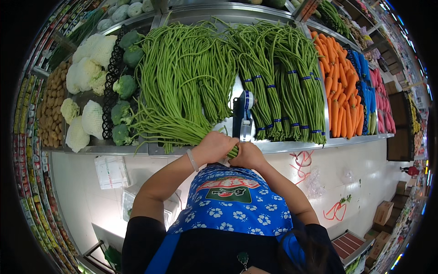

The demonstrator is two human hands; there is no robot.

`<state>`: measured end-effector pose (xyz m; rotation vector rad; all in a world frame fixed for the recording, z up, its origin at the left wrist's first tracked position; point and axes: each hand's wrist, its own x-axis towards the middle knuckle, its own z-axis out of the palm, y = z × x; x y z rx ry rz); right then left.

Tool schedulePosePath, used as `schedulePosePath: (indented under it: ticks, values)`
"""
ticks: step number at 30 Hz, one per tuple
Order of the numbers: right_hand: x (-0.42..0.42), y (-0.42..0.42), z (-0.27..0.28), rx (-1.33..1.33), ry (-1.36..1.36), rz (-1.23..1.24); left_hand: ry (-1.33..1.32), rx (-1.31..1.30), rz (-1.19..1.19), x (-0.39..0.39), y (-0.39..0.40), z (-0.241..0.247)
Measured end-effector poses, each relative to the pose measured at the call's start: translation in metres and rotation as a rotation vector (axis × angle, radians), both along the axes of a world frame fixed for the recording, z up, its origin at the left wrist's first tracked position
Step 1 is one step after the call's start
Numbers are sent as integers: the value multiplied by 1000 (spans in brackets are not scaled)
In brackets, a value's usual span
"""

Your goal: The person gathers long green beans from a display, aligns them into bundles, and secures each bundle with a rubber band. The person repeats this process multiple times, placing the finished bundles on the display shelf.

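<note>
My left hand, with a pale bangle at the wrist, is closed around a bundle of long green beans near the display's front edge. My right hand grips the stem ends of the same bundle, its fingers touching the left ones. Just beyond the hands stands a tape dispenser with a roll of blue and white tape. Loose long beans lie in a heap on the left. At the right, several bundles of long beans are bound with blue tape bands.
Broccoli, cauliflower and potatoes fill the display's left side. Carrots lie at the right, behind a metal divider. The display's metal front edge runs before me. White foam boxes and red straps lie on the floor.
</note>
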<state>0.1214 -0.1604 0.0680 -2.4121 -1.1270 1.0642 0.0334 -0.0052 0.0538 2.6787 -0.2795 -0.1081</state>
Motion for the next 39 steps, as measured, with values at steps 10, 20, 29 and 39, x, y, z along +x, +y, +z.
schedulePosePath:
  ticks: [10, 20, 29, 39]
  values:
    - [63, -44, -137, 361, 213, -792, -70, -40, 360, 26, 9, 14]
    - [53, -34, -128, 72, -146, -727, -173, -50, 435, 57, -9, 16]
    - [-18, -60, -39, 339, -224, -491, -57, 125, 409, 75, -28, -45]
    - [68, -5, -29, 622, -581, -80, -176, 182, 162, 52, -33, -47]
